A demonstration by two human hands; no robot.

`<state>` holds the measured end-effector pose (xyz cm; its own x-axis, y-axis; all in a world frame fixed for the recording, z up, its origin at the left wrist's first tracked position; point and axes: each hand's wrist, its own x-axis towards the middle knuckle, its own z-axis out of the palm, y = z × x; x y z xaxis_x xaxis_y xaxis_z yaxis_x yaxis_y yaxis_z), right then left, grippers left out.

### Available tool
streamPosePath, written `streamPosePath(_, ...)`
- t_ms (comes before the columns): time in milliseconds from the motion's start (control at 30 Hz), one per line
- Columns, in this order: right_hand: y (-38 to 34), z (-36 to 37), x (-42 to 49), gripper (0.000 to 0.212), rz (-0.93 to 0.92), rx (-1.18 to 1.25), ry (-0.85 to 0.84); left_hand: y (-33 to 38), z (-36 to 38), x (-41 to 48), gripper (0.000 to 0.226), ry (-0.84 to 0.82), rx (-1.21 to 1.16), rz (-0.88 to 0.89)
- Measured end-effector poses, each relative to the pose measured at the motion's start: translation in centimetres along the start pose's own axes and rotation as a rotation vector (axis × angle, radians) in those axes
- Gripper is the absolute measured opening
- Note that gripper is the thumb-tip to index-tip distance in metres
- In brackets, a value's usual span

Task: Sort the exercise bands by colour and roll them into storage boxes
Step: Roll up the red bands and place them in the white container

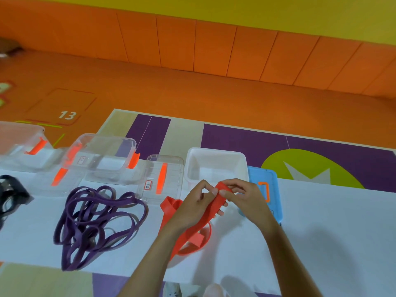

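Observation:
A red exercise band (192, 232) lies partly on the white sheet, its upper end lifted between both hands. My left hand (194, 205) pinches the folded end from the left. My right hand (246, 200) pinches the same end from the right, just in front of the white storage box (216, 154). A pile of purple bands (94, 224) sprawls to the left on the sheet. Black bands (10, 189) lie at the far left edge.
A clear lid (165, 179) with an orange handle lies left of the white box, a blue lid (267, 189) right of it. Two clear boxes with orange clips (102, 157) (21, 144) stand further left. Orange floor mats and a padded wall lie beyond.

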<state>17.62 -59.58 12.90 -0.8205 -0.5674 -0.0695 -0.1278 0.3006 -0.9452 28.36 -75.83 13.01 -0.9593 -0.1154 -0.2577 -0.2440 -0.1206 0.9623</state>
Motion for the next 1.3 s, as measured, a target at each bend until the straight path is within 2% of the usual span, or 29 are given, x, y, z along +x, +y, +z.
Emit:
streamPosePath(100, -0.8, -0.2, 1.3, 0.019, -0.032, 0.006, -0.002, 0.3, -1.1, 0.3, 0.040, -0.062, -0.031, -0.048)
streamPosePath(233, -1.4, -0.8, 2.0, 0.023, -0.087, -0.044, 0.039, 0.7, -2.6, 0.8, 0.028, -0.112, 0.063, -0.064)
streamPosePath(333, -1.1, -0.3, 2.0, 0.022, -0.207, -0.179, 0.110, 0.5, -2.2, 1.9, 0.025, 0.059, 0.118, -0.015)
streamPosePath(433, -0.5, 0.9, 1.4, 0.028, -0.330, -0.227, 0.185, 0.4, -0.8, 2.7, 0.021, 0.264, 0.033, -0.005)
streamPosePath(600, 0.4, 1.8, 0.4, 0.029, -0.444, -0.271, 0.235, 0.4, 0.4, 2.4, 0.019, 0.419, -0.130, -0.068)
streamPosePath(767, 0.7, 3.1, -0.1, 0.022, -0.401, -0.278, 0.354, 0.1, 1.5, 2.3, 0.018, 0.404, -0.404, -0.109)
streamPosePath(900, 0.3, 3.2, -0.5, 0.022, -0.249, -0.006, 0.453, 0.3, 1.5, 1.7, 0.021, 0.259, -0.525, -0.081)
streamPosePath(1033, 0.2, 3.2, -0.8, 0.023, -0.149, 0.170, 0.476, 0.6, 2.0, 1.5, 0.022, 0.212, -0.454, -0.060)
streamPosePath(1200, 0.3, 2.8, -0.8, 0.038, -0.151, 0.183, 0.484, 0.9, 2.2, 2.1, 0.020, 0.234, -0.283, -0.026)
streamPosePath(1300, 0.5, 2.4, -0.7, 0.024, -0.157, 0.160, 0.418, 0.8, 2.4, 2.4, 0.019, 0.294, -0.237, 0.033)
